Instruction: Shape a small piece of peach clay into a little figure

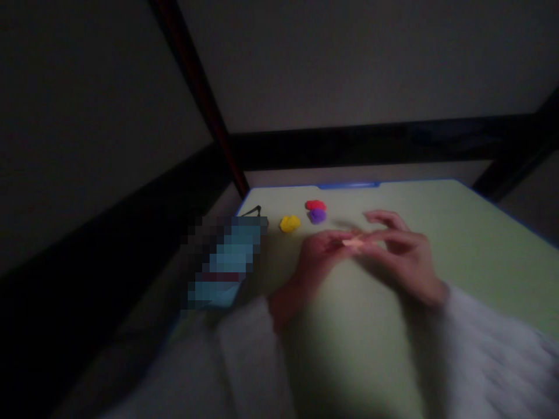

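Observation:
My left hand (317, 256) and my right hand (408, 256) meet above the middle of the table. Between their fingertips is a small, pale orange-pink piece of modelling clay (353, 242), pinched from both sides; its exact shape is blurred. One or more fingers of the right hand are raised off it. Beyond the left hand lies a yellow lump of clay (289, 224). Farther back, a red lump (315, 205) and a purple lump (318, 216) lie close together, the purple in front.
The pale table (353, 343) has a blue edge and a blue bar (349, 185) at its far side. At its left lies a light-blue, pixelated flat object (231, 250) with a dark loop (257, 208) behind it. Walls with dark beams stand behind and to the left.

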A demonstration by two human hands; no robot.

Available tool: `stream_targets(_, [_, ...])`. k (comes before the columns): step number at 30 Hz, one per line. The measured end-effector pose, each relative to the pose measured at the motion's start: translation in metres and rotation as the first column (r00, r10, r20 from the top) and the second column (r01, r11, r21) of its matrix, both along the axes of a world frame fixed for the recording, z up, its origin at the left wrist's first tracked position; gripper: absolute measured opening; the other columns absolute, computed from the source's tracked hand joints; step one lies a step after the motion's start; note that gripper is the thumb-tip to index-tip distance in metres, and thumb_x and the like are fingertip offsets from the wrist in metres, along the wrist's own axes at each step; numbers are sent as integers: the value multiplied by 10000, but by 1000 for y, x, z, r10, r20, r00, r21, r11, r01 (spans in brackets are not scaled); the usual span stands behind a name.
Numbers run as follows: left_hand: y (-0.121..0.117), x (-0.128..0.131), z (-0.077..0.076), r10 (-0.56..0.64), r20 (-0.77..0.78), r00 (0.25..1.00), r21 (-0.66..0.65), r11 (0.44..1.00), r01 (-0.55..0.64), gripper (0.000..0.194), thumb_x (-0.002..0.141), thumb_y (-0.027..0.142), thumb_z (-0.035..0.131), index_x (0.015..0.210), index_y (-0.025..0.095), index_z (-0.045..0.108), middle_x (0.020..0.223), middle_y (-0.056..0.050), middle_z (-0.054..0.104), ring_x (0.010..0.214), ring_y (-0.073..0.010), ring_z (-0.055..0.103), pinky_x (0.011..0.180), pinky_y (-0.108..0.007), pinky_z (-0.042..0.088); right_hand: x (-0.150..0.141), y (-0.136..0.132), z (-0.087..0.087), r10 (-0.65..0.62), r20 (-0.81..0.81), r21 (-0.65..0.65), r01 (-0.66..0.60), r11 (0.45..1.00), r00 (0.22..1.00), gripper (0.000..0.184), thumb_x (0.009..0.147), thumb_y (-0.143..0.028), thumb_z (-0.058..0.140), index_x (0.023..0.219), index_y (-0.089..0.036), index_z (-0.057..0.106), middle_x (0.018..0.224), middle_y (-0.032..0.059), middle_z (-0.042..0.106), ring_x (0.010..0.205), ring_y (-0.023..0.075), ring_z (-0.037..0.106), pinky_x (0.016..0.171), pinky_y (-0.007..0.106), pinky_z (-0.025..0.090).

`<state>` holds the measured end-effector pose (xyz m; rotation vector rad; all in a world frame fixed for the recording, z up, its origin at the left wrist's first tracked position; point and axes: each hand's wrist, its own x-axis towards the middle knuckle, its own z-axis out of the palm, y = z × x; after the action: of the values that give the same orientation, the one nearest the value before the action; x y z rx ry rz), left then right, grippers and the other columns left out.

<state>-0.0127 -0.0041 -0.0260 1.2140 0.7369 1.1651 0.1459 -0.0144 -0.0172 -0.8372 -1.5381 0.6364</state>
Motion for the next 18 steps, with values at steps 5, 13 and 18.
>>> stream_targets(5, [1, 0, 1, 42, -32, 999, 16, 999, -41, 298, 647, 223, 723, 928, 142, 668, 964, -81, 699, 890, -188, 641, 854, -323, 469, 1, 2, -2, 12, -40, 8, -12, 1000, 999, 202, 669, -196, 750, 838, -305, 732, 1172, 24, 589, 1109, 217, 520, 956, 406, 412])
stream_targets(13, [6, -3, -4, 85, -78, 993, 26, 996, -83, 352, 624, 196, 725, 965, 153, 652, 1013, -92, 686, 924, -203, 629, 836, -324, 471, 0, 5, -5, -104, -36, 0, 104, 995, 994, 135, 647, -225, 760, 771, -266, 728, 998, 45, 605, 1001, 215, 557, 897, 415, 438])
stream_targets(18, [5, -2, -4, 48, 50, 998, -35, 998, -47, 325, 589, 126, 711, 908, 156, 657, 995, -70, 679, 954, -190, 610, 867, -310, 446, -2, 4, -4, -113, -48, -10, 113, 994, 992, 108, 674, -213, 736, 763, -273, 733, 955, 36, 614, 955, 197, 572, 857, 391, 460])
